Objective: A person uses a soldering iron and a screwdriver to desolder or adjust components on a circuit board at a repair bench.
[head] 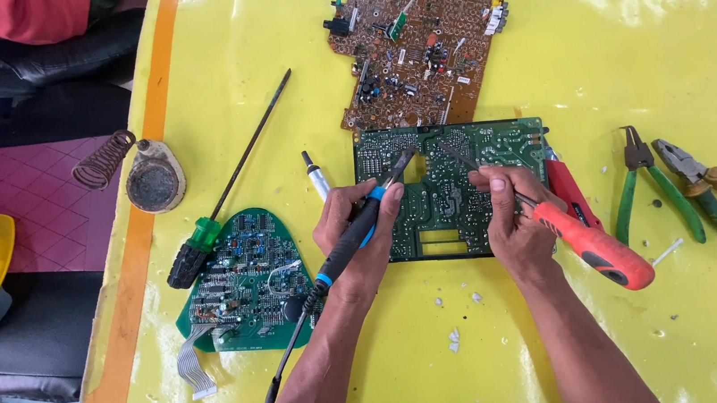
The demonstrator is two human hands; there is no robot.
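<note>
Left hand [360, 228]: closed around a soldering iron [360, 228], whose tip is set on the green circuit board [451, 186].
Right hand [512, 220]: closed around a red-handled screwdriver [593, 242], whose tip also is laid on the board.
Board: found mid-table, well in from every edge.
Handling: judged light, stiff, fragile; best taken by its bare edges.
Containers: a round, dirty stand dish [155, 181] near the left edge; contents cannot be told.

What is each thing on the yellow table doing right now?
left hand: gripping the soldering iron, tip on the green board
right hand: gripping the red screwdriver, tip on the same board
brown board: lying flat, untouched
rounded green board: lying flat, ribbon cable loose
long screwdriver: lying idle
two pliers: lying untouched
iron stand: empty
</note>
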